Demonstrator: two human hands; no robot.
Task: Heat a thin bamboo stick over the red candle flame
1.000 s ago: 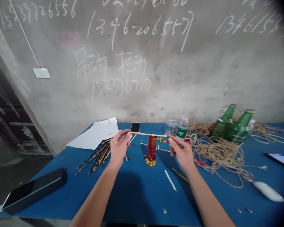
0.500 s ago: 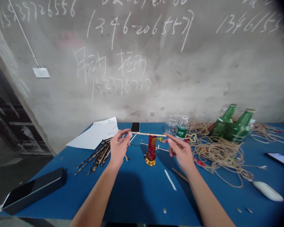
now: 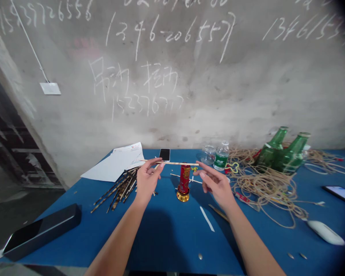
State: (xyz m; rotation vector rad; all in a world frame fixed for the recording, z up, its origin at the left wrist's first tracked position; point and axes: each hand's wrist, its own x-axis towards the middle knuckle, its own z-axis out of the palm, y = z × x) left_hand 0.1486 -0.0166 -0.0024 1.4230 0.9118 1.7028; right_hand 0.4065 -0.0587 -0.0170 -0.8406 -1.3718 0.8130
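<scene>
A thin pale wooden stick (image 3: 175, 163) lies level across the top of a small red cylinder (image 3: 184, 177) that stands on a gold base on the blue table (image 3: 161, 234). My left hand (image 3: 147, 182) pinches the stick near its left end between thumb and forefinger. My right hand (image 3: 215, 186) hovers just off the stick's right end, fingers stretched out and apart, holding nothing. A bundle of dark speckled sticks (image 3: 117, 190) lies beside my left wrist.
White paper (image 3: 117, 163) and a phone (image 3: 164, 154) lie at the back. A black case (image 3: 43, 230) sits front left. To the right are a water bottle (image 3: 221, 155), two green bottles (image 3: 281, 151), tangled twine (image 3: 264, 184), a white mouse (image 3: 324, 232) and another phone (image 3: 340, 193).
My right hand has let go of the stick's right end and opened, dropping slightly. The stick has shifted a little to the left. My left hand stays on it.
</scene>
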